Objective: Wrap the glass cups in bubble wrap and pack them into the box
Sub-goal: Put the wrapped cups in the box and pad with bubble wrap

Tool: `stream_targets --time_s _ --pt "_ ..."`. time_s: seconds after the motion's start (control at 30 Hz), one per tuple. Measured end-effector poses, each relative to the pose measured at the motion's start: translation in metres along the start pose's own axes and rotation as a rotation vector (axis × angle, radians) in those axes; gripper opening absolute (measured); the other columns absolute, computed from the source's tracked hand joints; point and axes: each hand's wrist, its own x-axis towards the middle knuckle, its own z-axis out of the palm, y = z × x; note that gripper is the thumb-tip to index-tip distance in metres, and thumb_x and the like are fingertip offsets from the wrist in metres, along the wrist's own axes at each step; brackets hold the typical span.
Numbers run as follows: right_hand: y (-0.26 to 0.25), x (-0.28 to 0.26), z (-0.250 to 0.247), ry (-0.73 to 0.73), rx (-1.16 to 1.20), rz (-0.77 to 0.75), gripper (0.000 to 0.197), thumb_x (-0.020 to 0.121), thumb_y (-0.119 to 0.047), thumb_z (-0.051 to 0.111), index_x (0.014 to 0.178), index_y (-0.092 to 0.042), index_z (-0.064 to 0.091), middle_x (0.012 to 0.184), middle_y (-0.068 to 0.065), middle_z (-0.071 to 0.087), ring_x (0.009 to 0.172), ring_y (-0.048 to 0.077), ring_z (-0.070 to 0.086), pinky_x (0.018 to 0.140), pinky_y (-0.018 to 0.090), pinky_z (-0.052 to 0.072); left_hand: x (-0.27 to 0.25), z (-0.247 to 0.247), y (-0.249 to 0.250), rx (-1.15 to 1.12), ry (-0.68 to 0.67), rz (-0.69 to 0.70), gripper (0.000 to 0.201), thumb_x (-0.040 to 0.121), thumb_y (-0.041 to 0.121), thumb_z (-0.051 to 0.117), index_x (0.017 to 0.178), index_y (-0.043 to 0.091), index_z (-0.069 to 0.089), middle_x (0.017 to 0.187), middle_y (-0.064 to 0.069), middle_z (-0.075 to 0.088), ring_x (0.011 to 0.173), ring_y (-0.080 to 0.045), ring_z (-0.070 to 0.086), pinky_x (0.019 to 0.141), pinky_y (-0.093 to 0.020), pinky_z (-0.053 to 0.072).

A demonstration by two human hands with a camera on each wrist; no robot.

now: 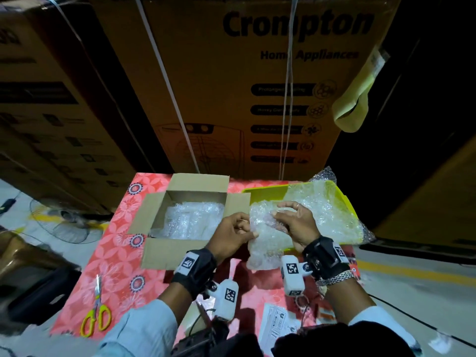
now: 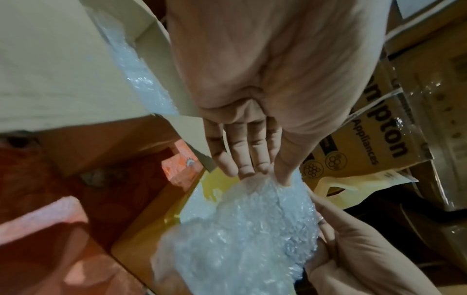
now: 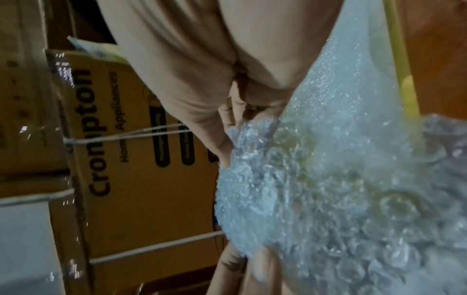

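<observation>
While both hands close on it from either side, the clear bubble-wrap bundle (image 1: 265, 238) hangs above the table, just right of the open brown cardboard box (image 1: 188, 215) and over the near edge of the yellow plastic tray (image 1: 268, 193); whether a glass cup sits inside the bundle cannot be told through the wrap. The left hand (image 1: 235, 231) pinches the bundle's left edge with thumb and curled fingers, and the right hand (image 1: 296, 222) grips its top and right side, fingers spread over the wrap. Inside the cardboard box, whose flaps are folded outward, lies more crumpled bubble wrap (image 1: 190, 217). Right of the box, a loose sheet of bubble wrap (image 1: 332, 212) covers most of the yellow tray. Box and tray stand on a red floral tablecloth (image 1: 113, 253). Left of the box and nearer the person, yellow-handled scissors (image 1: 96, 315) lie on the cloth. Behind the box rises a large brown carton printed "Crompton Home Appliances" (image 1: 257, 86).
</observation>
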Motion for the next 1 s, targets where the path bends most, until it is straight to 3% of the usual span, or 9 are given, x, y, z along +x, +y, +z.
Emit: stream_targets --time_s 0.07,0.17,0.27,0.43,0.57,0.77,0.83,0.9,1.0 --pt "0.003 -0.003 0.013 -0.010 -0.038 -0.026 0.032 0.085 0.007 0.075 0.105 -0.007 0.055 0.092 0.022 0.062 0.071 0.022 0.067 0.061 0.027 0.057 -0.010 -0.013 -0.001 -0.020 0.028 0.023 0.048 0.087 0.005 0.081 0.123 0.023 0.054 0.080 0.011 0.055 0.069 -0.009 0.052 0.077 -0.024 0.047" --pt "0.009 -0.010 0.035 -0.034 -0.145 -0.129 0.031 0.087 0.009 0.072 0.097 -0.008 0.048 0.084 0.011 0.052 0.063 0.019 0.056 0.062 0.028 0.053 -0.021 -0.032 0.003 0.004 0.065 0.094 0.060 0.088 0.016 0.082 0.132 0.033 0.046 0.087 -0.002 0.048 0.072 -0.018 0.050 0.075 -0.028 0.049" --pt "0.013 -0.019 0.058 -0.069 -0.276 -0.237 0.018 0.087 0.008 0.071 0.085 -0.007 0.060 0.082 0.005 0.063 0.078 0.024 0.060 0.072 0.041 0.056 -0.031 -0.051 0.008 0.072 0.062 0.188 0.049 0.090 0.006 0.077 0.126 0.027 0.052 0.082 -0.003 0.039 0.064 -0.015 0.045 0.068 -0.032 0.049" --pt "0.020 -0.038 0.095 -0.133 -0.328 -0.252 0.026 0.081 0.010 0.075 0.096 -0.011 0.080 0.102 0.002 0.079 0.101 0.019 0.072 0.092 0.038 0.059 -0.040 -0.092 -0.003 0.261 0.131 0.255 0.042 0.087 0.007 0.080 0.121 0.028 0.067 0.081 0.002 0.051 0.070 -0.007 0.051 0.071 -0.024 0.051" --pt "0.030 -0.050 0.123 -0.137 -0.369 -0.280 0.030 0.077 0.009 0.080 0.096 -0.014 0.080 0.101 0.001 0.079 0.101 0.022 0.073 0.091 0.034 0.058 -0.049 -0.122 -0.010 0.291 0.181 0.296 0.035 0.083 0.009 0.084 0.109 0.031 0.074 0.092 0.001 0.070 0.080 -0.013 0.062 0.079 -0.029 0.057" --pt "0.046 -0.058 0.162 -0.091 -0.449 -0.407 0.015 0.084 -0.001 0.079 0.083 -0.015 0.081 0.102 -0.001 0.075 0.100 0.009 0.069 0.087 0.020 0.052 -0.062 -0.159 -0.017 0.301 0.222 0.334 0.027 0.082 0.015 0.087 0.083 0.035 0.067 0.101 0.005 0.063 0.093 -0.004 0.062 0.081 -0.026 0.055" --pt "0.050 -0.059 0.172 -0.088 -0.404 -0.372 0.009 0.087 -0.003 0.077 0.088 -0.011 0.080 0.103 0.001 0.076 0.101 0.012 0.071 0.088 0.025 0.053 -0.063 -0.172 -0.018 0.213 0.159 0.310 0.020 0.083 0.014 0.086 0.084 0.026 0.069 0.105 0.010 0.069 0.100 -0.004 0.065 0.085 -0.028 0.055" --pt "0.054 -0.062 0.182 -0.086 -0.351 -0.329 0.006 0.089 -0.005 0.075 0.091 -0.010 0.078 0.095 0.008 0.078 0.090 0.020 0.072 0.085 0.037 0.057 -0.064 -0.182 -0.019 0.041 0.090 0.252 0.017 0.084 0.008 0.084 0.087 0.014 0.068 0.088 0.010 0.071 0.083 -0.008 0.067 0.077 -0.030 0.056" --pt "0.061 -0.062 0.196 -0.059 -0.301 -0.319 0.013 0.089 -0.009 0.078 0.098 -0.015 0.073 0.088 0.024 0.072 0.077 0.035 0.068 0.075 0.046 0.057 -0.068 -0.196 -0.020 -0.200 0.023 0.157 0.026 0.084 0.004 0.083 0.102 0.008 0.065 0.077 -0.012 0.067 0.074 -0.022 0.067 0.075 -0.048 0.057"
